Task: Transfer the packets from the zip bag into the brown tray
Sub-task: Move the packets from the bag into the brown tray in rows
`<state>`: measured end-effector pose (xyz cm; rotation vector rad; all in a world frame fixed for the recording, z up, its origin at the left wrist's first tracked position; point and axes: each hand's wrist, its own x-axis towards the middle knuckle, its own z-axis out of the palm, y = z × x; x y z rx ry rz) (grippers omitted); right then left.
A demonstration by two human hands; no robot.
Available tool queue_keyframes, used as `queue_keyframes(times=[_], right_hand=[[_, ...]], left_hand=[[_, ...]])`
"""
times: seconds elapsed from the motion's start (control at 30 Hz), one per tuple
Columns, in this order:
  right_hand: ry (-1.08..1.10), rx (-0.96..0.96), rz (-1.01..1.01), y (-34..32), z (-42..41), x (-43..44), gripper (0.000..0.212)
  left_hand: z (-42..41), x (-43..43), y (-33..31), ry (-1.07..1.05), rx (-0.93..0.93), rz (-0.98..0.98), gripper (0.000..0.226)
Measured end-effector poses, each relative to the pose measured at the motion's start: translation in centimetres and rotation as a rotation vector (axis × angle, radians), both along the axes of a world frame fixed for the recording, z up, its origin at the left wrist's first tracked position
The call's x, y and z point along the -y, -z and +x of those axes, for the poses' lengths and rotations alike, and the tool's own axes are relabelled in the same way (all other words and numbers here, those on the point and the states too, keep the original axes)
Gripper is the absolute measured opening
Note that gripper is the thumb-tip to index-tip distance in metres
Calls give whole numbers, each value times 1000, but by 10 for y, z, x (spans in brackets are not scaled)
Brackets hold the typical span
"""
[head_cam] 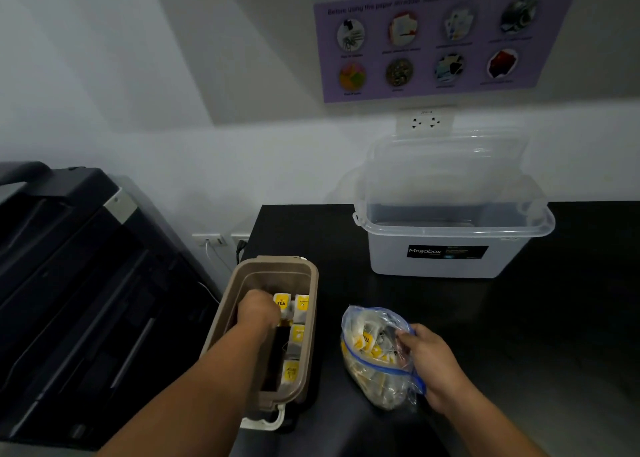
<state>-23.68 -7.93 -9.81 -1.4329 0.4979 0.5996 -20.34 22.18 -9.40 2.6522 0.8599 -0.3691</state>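
Several yellow-tagged tea packets (pixel 281 302) already lie in the brown tray (pixel 277 279), where I see my left hand (pixel 258 309) reaching down, its grasp hidden so I cannot tell, while my right hand (pixel 429 363) pinches the rim of the packet-filled zip bag (pixel 372 370) lying just beside the tray on the black counter (pixel 519 318).
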Motion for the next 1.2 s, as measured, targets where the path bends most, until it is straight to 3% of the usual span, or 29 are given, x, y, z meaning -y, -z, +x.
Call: queue_keyframes(times=[0.13, 0.4, 0.67, 0.8, 1.0, 1.2], right_hand=[[12, -5, 9, 1, -2, 0, 17], [10, 1, 16, 2, -3, -1, 17], [8, 2, 14, 3, -4, -2, 17], [3, 3, 8, 4, -3, -1, 17], [-12, 21, 7, 4, -4, -3, 17], [-48, 71, -30, 1, -6, -3, 17]], left_hand=[[4, 0, 6, 23, -56, 38, 25], [5, 7, 10, -168, 72, -19, 13], [8, 6, 7, -126, 47, -22, 12], [5, 10, -10, -38, 43, 60, 12], [-10, 29, -78, 132, 182, -21, 19], [-31, 100, -119, 404, 378, -301, 14]])
